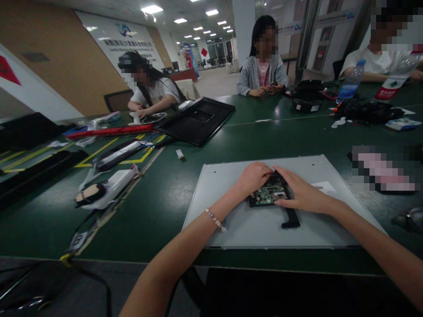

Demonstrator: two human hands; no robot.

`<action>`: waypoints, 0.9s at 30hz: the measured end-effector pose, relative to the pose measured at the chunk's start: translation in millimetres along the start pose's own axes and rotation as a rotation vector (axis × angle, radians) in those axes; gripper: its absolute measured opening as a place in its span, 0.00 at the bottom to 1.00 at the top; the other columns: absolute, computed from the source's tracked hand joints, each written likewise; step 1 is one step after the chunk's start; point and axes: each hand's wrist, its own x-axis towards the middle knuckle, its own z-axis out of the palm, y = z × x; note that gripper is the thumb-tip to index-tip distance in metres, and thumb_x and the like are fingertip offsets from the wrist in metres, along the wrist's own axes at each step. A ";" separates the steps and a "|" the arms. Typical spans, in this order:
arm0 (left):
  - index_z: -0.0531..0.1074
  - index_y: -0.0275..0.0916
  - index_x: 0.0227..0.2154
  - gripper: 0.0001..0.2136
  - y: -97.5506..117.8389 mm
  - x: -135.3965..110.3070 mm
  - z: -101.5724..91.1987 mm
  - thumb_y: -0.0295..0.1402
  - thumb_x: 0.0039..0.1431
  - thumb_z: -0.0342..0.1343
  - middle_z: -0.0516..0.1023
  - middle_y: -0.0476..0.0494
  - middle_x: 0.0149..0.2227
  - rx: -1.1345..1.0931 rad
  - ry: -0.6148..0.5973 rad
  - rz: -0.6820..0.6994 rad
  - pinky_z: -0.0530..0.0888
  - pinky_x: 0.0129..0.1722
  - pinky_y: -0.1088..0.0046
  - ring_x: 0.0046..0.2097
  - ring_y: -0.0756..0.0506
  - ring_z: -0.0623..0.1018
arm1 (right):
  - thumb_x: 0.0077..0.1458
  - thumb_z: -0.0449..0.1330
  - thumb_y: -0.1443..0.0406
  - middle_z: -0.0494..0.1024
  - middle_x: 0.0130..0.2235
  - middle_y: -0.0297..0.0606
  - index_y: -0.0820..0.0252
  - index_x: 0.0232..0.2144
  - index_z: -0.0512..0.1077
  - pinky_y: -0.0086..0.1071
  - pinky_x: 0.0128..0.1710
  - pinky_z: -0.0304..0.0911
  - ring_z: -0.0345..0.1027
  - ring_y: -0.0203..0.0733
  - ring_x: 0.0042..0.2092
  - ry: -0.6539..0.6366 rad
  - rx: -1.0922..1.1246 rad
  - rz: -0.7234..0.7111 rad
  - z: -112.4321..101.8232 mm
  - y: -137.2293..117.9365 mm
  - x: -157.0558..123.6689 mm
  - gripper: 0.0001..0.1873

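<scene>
Hands [254,177] [299,191] on circuit board [268,195] (perhaps gripping).

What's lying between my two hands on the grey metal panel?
In the head view, a small green circuit board lies between the left hand and the right hand on the grey metal panel; both hands touch its edges.

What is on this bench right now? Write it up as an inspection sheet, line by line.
Surface: dark green table, yellow tape lines at left.
Job's things: green circuit board on a grey metal panel, black strip below the board.
Clutter: black monitor shell, red bar, water bottle.
Hands: left hand and right hand both rest on the board.
Cables: black cable at the near left edge.
Surroundings: three other people seated at the table.
</scene>
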 end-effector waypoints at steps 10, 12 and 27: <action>0.77 0.35 0.43 0.13 -7.7 -3.3 -16.4 0.33 0.67 0.48 0.81 0.41 0.43 -0.101 0.156 -0.083 0.73 0.47 0.67 0.44 0.45 0.79 | 0.58 0.58 0.48 0.41 0.71 0.45 0.49 0.70 0.34 0.56 0.65 0.48 0.39 0.58 0.70 -0.046 -0.005 0.060 -1.4 1.3 -2.3 0.49; 0.77 0.35 0.44 0.12 -21.2 -4.3 -32.7 0.31 0.66 0.49 0.81 0.42 0.44 -0.074 0.227 -0.151 0.72 0.50 0.68 0.46 0.45 0.78 | 0.61 0.54 0.48 0.41 0.71 0.44 0.50 0.70 0.35 0.54 0.66 0.46 0.38 0.56 0.70 -0.045 0.011 0.074 -3.3 0.0 -2.7 0.45; 0.71 0.31 0.38 0.06 -132.7 -117.6 -131.9 0.25 0.60 0.52 0.77 0.38 0.38 0.463 0.196 -0.949 0.70 0.43 0.68 0.42 0.44 0.74 | 0.66 0.46 0.53 0.47 0.70 0.43 0.47 0.69 0.35 0.55 0.66 0.44 0.41 0.53 0.70 0.028 0.009 0.028 -4.3 2.4 -6.1 0.36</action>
